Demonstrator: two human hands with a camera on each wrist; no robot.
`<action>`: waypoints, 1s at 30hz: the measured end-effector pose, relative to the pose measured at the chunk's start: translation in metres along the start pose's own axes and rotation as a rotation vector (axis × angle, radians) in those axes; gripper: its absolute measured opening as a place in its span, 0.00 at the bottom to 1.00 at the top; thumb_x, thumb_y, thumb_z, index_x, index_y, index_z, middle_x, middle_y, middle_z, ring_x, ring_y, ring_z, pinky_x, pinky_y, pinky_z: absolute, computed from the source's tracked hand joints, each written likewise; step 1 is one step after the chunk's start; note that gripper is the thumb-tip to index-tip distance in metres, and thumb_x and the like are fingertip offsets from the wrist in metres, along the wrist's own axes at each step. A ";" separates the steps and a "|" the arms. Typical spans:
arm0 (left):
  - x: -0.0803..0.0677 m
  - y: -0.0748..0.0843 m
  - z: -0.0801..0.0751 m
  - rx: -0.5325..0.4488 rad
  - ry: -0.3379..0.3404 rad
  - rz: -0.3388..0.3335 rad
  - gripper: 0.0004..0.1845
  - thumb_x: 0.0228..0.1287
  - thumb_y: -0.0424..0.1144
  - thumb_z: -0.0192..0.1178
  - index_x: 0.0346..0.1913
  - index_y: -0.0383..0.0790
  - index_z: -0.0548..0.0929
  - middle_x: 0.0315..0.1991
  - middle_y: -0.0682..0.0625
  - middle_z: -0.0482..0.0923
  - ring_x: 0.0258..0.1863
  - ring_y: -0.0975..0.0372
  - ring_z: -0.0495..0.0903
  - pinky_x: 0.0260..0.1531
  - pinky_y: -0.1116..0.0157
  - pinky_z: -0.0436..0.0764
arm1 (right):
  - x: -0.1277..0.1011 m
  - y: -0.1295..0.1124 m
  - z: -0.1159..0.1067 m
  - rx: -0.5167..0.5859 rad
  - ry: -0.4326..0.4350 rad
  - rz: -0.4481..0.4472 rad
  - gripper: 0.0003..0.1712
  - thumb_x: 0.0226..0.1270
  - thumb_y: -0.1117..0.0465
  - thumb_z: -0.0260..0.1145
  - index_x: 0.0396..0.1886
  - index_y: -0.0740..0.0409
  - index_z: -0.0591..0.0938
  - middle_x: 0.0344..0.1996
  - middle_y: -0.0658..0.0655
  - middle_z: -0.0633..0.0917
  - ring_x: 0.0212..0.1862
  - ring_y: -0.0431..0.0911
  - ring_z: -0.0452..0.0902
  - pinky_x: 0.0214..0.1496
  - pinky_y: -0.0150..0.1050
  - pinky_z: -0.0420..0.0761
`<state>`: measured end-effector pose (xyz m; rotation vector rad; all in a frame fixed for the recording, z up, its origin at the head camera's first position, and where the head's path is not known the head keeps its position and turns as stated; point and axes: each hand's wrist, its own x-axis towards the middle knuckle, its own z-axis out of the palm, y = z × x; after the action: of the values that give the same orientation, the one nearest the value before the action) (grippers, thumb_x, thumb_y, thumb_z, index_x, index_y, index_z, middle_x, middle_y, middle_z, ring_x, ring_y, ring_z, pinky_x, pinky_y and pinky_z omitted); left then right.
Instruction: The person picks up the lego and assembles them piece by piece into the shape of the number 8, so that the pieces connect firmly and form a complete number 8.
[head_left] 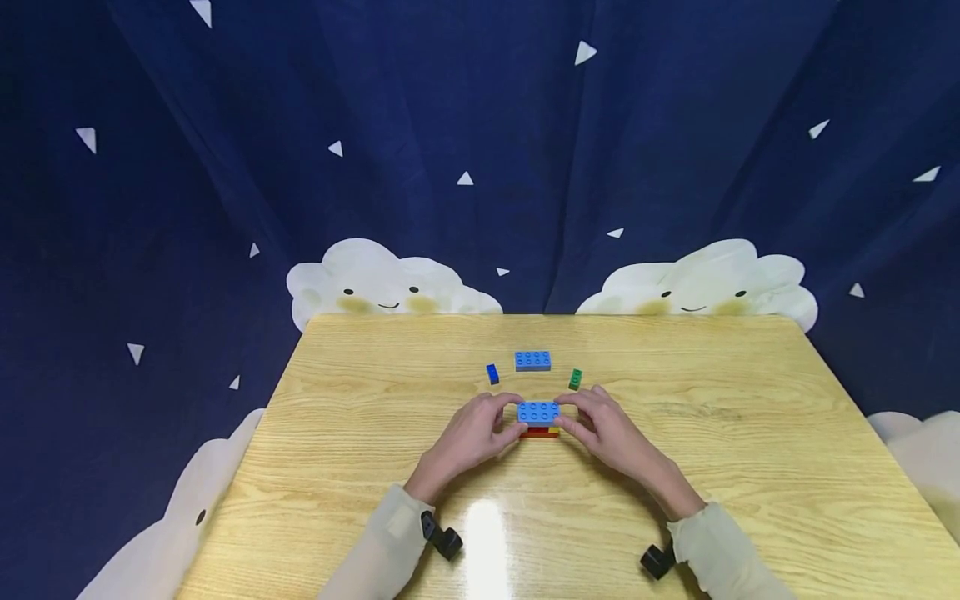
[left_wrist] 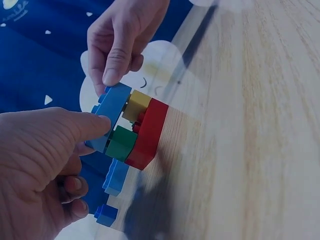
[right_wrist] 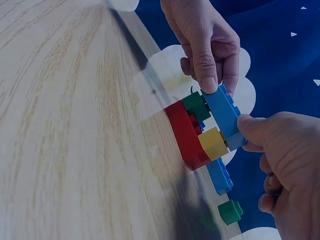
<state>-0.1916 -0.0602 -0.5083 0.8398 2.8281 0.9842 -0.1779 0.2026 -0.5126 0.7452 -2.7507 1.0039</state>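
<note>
A light blue brick (head_left: pixel 538 413) sits on top of, or just over, a green brick (left_wrist: pixel 121 143) and a yellow brick (right_wrist: pixel 213 144), which stand at opposite ends of a red brick (left_wrist: pixel 149 134) on the table. With thumb and fingers, my left hand (head_left: pixel 472 431) pinches the light blue brick's left end. My right hand (head_left: pixel 611 429) pinches the opposite end in the same way. Whether the light blue brick is fully pressed down I cannot tell; a narrow gap shows under it in the wrist views.
Behind the stack lie a second light blue brick (head_left: pixel 532 361), a small dark blue brick (head_left: pixel 492 373) on the left and a small green brick (head_left: pixel 575 379) on the right. The wooden table (head_left: pixel 360 392) ends at a dark blue curtain (head_left: pixel 420 108) with clouds.
</note>
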 end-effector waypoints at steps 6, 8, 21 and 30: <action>0.002 -0.001 0.000 0.007 0.000 -0.002 0.21 0.71 0.48 0.68 0.62 0.45 0.85 0.22 0.58 0.69 0.22 0.67 0.66 0.22 0.70 0.64 | 0.001 0.001 0.000 0.000 0.004 -0.003 0.17 0.73 0.53 0.71 0.57 0.54 0.86 0.26 0.41 0.71 0.34 0.39 0.63 0.35 0.34 0.67; 0.002 -0.001 0.000 0.017 0.004 0.004 0.21 0.72 0.49 0.68 0.62 0.45 0.85 0.22 0.58 0.70 0.22 0.67 0.66 0.22 0.70 0.64 | 0.001 0.001 0.001 0.000 0.014 -0.011 0.17 0.73 0.54 0.72 0.57 0.54 0.87 0.25 0.41 0.71 0.34 0.39 0.63 0.35 0.34 0.67; 0.000 -0.002 0.000 -0.010 0.000 0.009 0.21 0.71 0.49 0.69 0.62 0.44 0.85 0.21 0.58 0.69 0.20 0.68 0.64 0.22 0.70 0.63 | -0.003 0.003 0.009 0.050 0.073 -0.020 0.18 0.70 0.55 0.74 0.57 0.54 0.88 0.23 0.41 0.70 0.31 0.39 0.63 0.32 0.34 0.66; -0.002 -0.003 0.002 -0.030 0.016 0.007 0.21 0.71 0.48 0.69 0.63 0.45 0.84 0.21 0.59 0.68 0.20 0.69 0.64 0.22 0.71 0.63 | -0.005 0.007 0.010 0.136 0.052 -0.017 0.23 0.69 0.55 0.74 0.61 0.57 0.85 0.21 0.42 0.68 0.31 0.40 0.61 0.34 0.36 0.64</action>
<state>-0.1911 -0.0620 -0.5116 0.8430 2.8183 1.0357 -0.1765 0.2024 -0.5254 0.7482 -2.6496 1.1990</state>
